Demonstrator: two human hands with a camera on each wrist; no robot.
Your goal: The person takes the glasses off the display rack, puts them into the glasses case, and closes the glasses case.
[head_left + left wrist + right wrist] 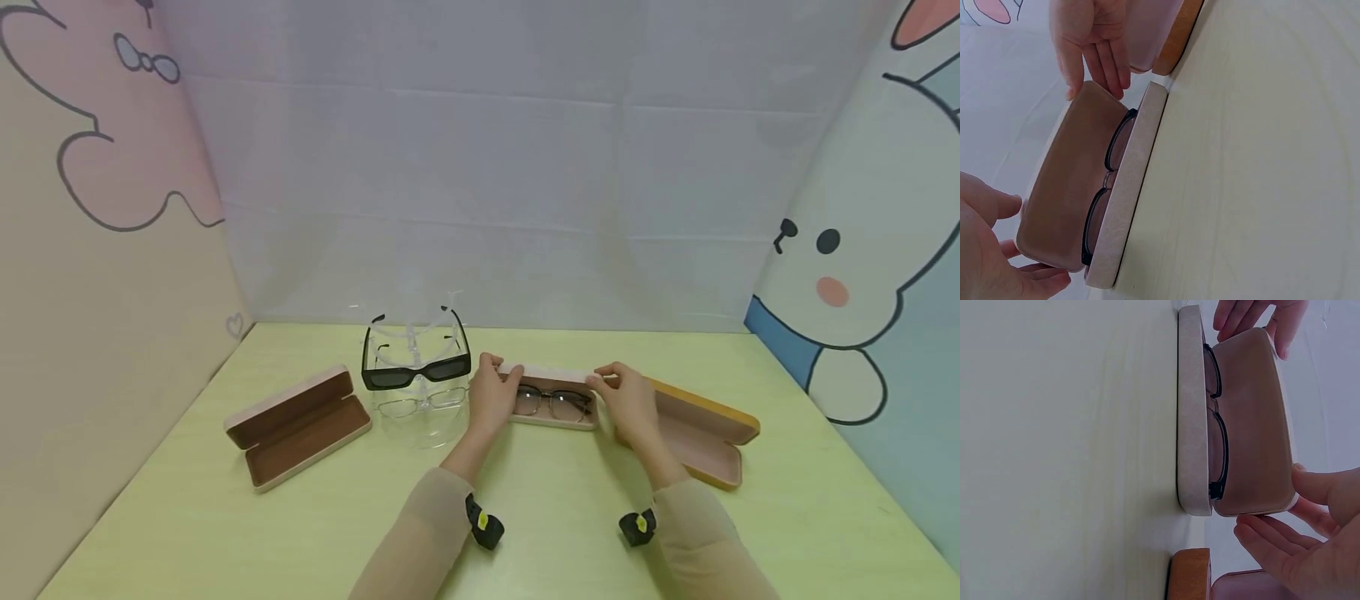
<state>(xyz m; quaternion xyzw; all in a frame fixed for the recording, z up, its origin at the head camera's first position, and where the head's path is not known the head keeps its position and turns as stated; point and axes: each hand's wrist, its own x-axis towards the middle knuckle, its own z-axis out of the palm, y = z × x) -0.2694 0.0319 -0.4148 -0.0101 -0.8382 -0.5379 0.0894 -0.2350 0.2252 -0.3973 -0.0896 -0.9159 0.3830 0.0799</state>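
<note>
A pale glasses case (558,423) lies on the table in front of me, its lid (1063,187) raised. Dark-framed eyeglasses (562,406) rest inside, lenses toward me; both wrist views show their black upper rims above the case's front wall. My left hand (491,400) grips the left end of the lid, with the thumb at its edge and the fingers around the corner. At the opposite end, my right hand (1316,544) holds the lid between thumb and fingers.
An orange-yellow case (723,417) stands open just right of my right hand. Far left is another open case (307,450) with a brown lining. Between it and my left hand, a clear stand bears black sunglasses (416,375) above thin-rimmed glasses (423,403).
</note>
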